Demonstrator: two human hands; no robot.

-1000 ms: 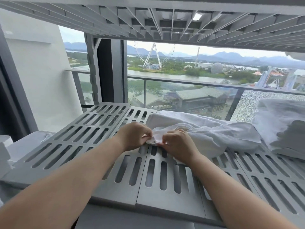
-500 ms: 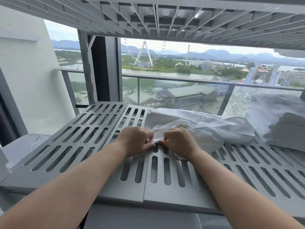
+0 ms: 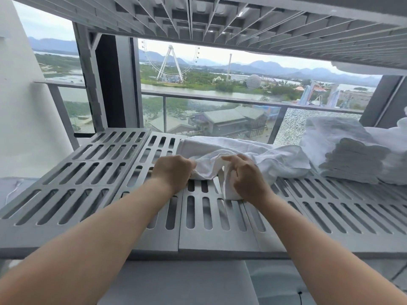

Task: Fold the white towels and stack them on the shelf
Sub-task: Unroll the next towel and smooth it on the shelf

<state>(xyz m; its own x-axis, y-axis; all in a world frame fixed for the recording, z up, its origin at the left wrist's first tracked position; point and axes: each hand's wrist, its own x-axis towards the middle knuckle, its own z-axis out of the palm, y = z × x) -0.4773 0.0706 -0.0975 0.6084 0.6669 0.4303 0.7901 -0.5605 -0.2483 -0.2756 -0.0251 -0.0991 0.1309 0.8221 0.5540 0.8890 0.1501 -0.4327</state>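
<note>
The task is partly done. A stack of folded white towels [image 3: 350, 161] already sits at the right end of the grey slatted plastic shelf [image 3: 88, 177], its layers lying neatly one over another. More white cloth is heaped just behind and to the right of it. I cannot tell whether that heap is folded.

The crumpled white cloth towel [image 3: 275, 159] now being worked is not yet folded. It lies rumpled across the middle of the shelf, just left of the stack, with its near edge lifted between the two hands. The left hand [image 3: 174, 172] has a closed grip, with curled fingers pinching the towel's edge at its left end. The right hand [image 3: 246, 179] also has a closed grip, its fingers wrapped round a bunch of the same edge, and a corner hangs from it down to the slats. The hands are near each other, with a short arch of cloth between them.

I judge this to be the start of a fold, with the hands sorting out the edge and corners. The towel still has to be spread flat, folded and set on the stack. The view does not show how many towels wait after this one.
</note>
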